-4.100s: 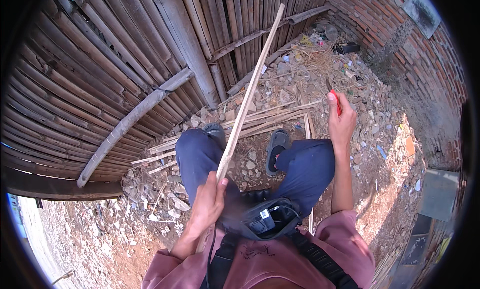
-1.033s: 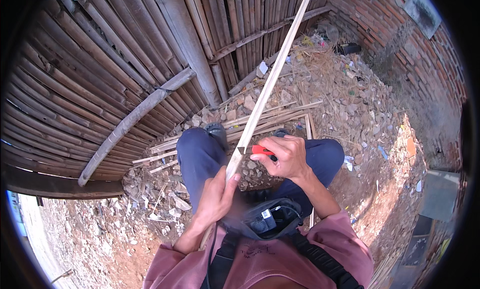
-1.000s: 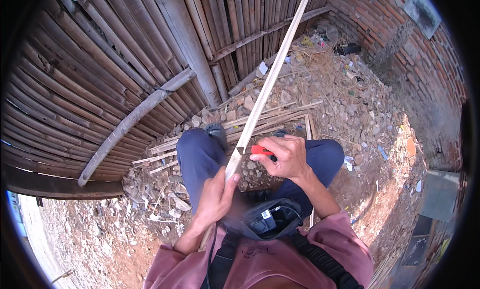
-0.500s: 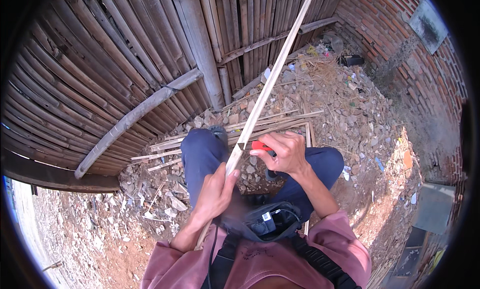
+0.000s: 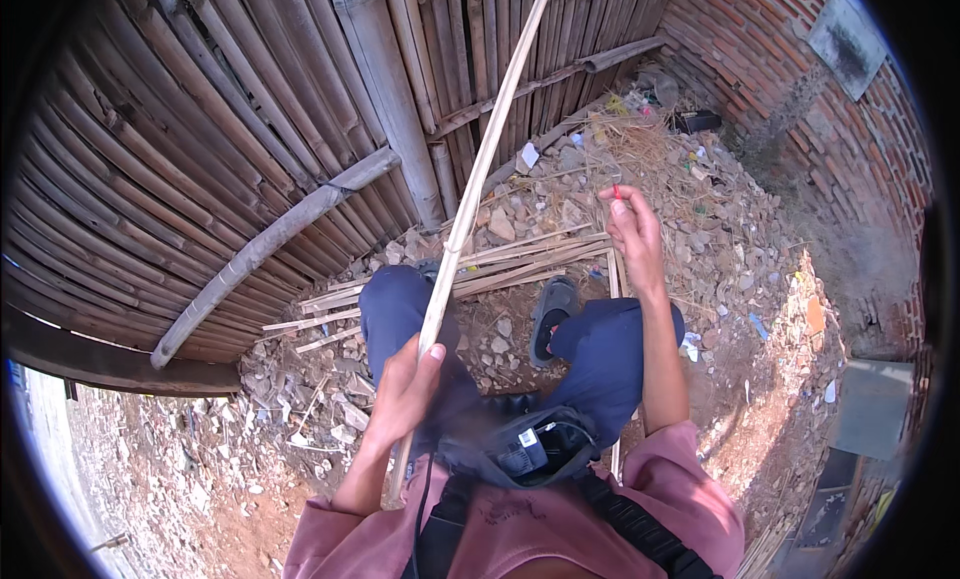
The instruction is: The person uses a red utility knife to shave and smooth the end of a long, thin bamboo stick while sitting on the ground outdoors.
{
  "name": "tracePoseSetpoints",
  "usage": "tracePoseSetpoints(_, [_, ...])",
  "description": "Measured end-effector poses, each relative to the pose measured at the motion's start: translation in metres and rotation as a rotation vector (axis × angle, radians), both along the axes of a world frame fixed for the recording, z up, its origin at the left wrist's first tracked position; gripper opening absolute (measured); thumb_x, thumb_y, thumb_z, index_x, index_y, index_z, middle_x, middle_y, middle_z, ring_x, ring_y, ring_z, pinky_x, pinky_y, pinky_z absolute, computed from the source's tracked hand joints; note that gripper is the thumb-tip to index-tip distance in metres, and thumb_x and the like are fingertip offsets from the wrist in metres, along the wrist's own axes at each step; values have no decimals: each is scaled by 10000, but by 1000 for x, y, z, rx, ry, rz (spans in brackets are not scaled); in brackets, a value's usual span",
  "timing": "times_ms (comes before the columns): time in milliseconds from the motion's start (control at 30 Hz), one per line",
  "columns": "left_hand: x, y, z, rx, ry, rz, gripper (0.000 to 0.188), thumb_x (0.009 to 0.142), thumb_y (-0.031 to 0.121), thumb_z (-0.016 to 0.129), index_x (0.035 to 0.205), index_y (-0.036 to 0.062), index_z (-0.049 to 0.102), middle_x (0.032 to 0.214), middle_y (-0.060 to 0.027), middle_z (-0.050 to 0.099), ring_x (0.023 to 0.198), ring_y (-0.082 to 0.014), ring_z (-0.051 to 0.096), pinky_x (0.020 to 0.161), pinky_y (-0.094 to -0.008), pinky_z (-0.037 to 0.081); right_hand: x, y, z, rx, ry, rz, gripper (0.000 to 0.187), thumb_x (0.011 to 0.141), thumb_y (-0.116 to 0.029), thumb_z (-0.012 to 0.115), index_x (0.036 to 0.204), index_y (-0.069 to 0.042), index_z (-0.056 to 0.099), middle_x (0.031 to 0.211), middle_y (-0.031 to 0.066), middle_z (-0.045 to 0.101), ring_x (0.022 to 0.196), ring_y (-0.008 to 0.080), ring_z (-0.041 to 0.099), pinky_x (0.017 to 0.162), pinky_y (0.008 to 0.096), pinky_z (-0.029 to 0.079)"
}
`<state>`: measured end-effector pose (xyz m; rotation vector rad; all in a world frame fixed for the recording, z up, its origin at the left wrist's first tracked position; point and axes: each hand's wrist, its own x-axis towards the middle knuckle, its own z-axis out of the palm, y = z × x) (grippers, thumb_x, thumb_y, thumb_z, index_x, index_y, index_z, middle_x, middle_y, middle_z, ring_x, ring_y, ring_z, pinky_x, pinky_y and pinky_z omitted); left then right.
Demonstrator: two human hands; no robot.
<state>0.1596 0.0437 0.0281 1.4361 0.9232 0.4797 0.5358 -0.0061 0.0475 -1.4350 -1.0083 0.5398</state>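
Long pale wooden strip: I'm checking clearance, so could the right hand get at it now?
Likely yes: nothing appears between the right hand and the strip in the left hand, though the right grips a partly hidden red tool.

Left of centre and low in the frame, the left hand [image 5: 405, 387] is curled tight, thumb [image 5: 434, 355] uppermost. Right of centre and higher, the right hand [image 5: 638, 237] pinches above a nearly upright forearm [image 5: 662, 364].

Showing matt wood along the strip [image 5: 464, 214]. Looking rough across the brick wall [image 5: 765, 59], matt on the cloth trousers [image 5: 603, 354].
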Motion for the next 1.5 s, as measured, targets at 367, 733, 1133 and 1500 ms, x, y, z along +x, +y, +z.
tracePoseSetpoints(367, [19,0,0,-21,-63,60,261,1125,310,573,995,86,547,624,83,424,459,-13,383,392,-214,332,-71,-6,-10,115,679,414,373,1157,-285,450,1460,-70,479,914,43,567,678,101,509,630,249,438])
tracePoseSetpoints(733, [17,3,-24,-141,-193,109,220,1134,279,550,1019,94,519,603,76,380,429,-27,358,378,-216,339,-72,-31,-37,67,856,427,656,1076,-160,582,1657,-47,299,1108,51,576,912,128,565,842,302,492])
tracePoseSetpoints(1133, [20,6,-20,-174,-193,154,211,1132,269,555,1015,98,514,622,67,394,438,-32,377,381,-212,349,-75,-37,-31,79,784,433,694,1107,-117,506,1718,-107,178,1127,98,574,766,114,565,670,275,497])
tracePoseSetpoints(1500, [19,7,-23,-190,-207,151,212,1128,268,565,1018,93,521,612,68,385,433,-30,371,380,-213,353,-78,-38,-34,161,755,473,866,994,-1,500,1737,-123,72,1270,86,497,890,132,524,783,305,489])
